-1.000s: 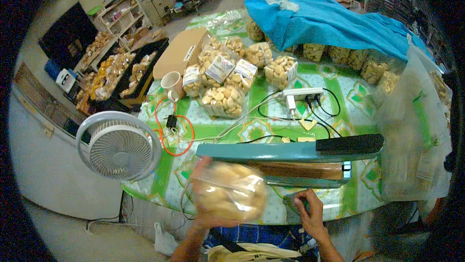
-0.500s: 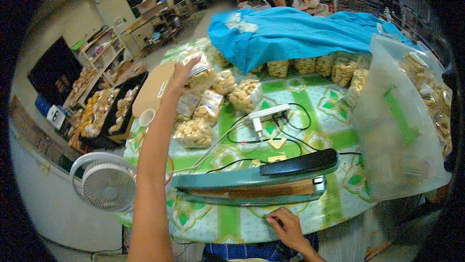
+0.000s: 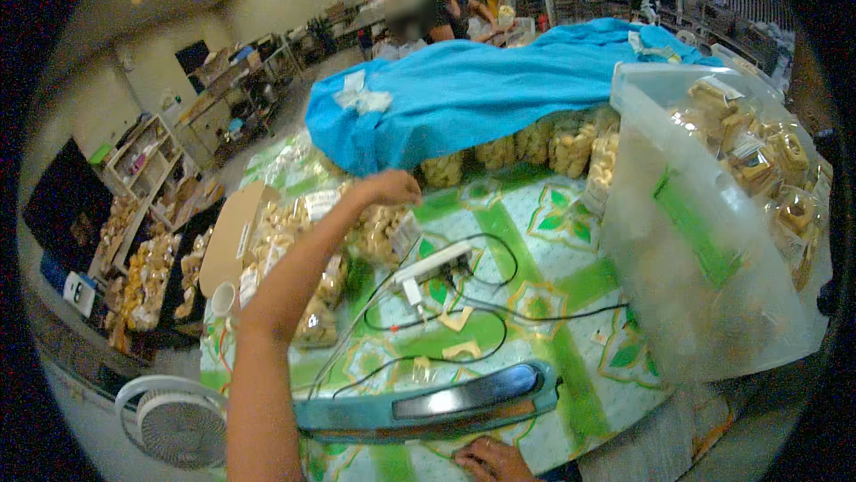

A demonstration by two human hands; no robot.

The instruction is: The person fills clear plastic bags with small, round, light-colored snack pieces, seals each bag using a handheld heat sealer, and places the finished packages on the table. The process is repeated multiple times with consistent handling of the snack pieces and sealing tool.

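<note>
Plastic bags of biscuits cluster on the counter, toward its left side, and I see my left hand bent over their far edge; my right hand curls loosely beside the teal sealer. Whether either grips anything, I cannot tell.

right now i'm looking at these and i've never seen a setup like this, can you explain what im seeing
There's no robot: these are a person's two bare hands. Every picture comes from a fisheye camera on that person's head, looking down, so straight edges bend. The left hand is out over clear bags of pale snacks; blur hides whether it grips one. The right hand, with nothing visibly held, is near a long teal device. On the patterned tablecloth there's also a power strip. Behind, a blue cloth partly covers more bags.
</note>
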